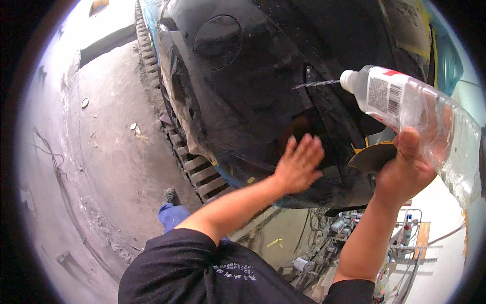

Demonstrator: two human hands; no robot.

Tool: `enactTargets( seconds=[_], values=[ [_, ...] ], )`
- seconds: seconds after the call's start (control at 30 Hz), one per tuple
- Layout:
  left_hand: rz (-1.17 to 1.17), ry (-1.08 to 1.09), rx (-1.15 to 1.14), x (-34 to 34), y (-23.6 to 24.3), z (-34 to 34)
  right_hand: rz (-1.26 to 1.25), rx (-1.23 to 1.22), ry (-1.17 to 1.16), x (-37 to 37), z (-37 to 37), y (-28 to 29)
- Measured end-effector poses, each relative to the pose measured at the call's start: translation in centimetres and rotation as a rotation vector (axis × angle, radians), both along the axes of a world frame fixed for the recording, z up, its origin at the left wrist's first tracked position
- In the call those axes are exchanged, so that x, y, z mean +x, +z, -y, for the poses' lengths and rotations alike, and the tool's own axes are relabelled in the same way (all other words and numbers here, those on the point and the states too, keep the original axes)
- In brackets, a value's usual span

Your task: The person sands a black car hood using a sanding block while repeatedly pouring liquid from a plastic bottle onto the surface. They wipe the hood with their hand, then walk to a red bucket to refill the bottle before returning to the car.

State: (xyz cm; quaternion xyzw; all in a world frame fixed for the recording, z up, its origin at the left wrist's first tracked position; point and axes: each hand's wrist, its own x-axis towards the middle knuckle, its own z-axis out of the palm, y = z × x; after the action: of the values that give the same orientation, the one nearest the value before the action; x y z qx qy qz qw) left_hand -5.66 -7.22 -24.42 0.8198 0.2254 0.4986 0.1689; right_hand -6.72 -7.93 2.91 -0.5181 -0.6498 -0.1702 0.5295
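My left hand [301,164] lies with its fingers stretched out on or just over a glossy black car body panel [253,96]; whether the whole palm touches is hard to tell. My right hand [402,175] is wrapped round a clear plastic water bottle [387,96], tilted with its white cap to the left. A thin stream of water [319,83] runs from the cap onto the panel near a dark triangular recess [311,73]. A bent, dark sheet with a yellow edge, which looks like sandpaper [372,157], sticks out from beside the right hand's fingers.
A round flap outline [218,42] shows on the panel. Plastic masking film [445,58] hangs at the right. Along the left runs a slatted floor grate [200,172] beside grey concrete [121,111]. Cans and cluttered tools [304,264] stand below.
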Motion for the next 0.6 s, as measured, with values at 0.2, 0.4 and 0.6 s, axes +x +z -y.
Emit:
enactTargets(
  seconds=[0.2, 0.4, 0.6],
  values=[
    [0.072, 0.149, -0.269, -0.4, 3.7, -3.8, 0.077, -0.042, -0.035, 1.7, 1.6, -0.4],
    [0.242, 0.313, 0.074, -5.0, 6.3, -25.9, 0.169, 0.104, 0.107, 1.8, 0.1, 0.6],
    [0.193, 0.263, 0.049, -3.5, 6.3, -20.9, 0.281, 0.021, -0.006, 3.0, -0.4, 0.7]
  ],
)
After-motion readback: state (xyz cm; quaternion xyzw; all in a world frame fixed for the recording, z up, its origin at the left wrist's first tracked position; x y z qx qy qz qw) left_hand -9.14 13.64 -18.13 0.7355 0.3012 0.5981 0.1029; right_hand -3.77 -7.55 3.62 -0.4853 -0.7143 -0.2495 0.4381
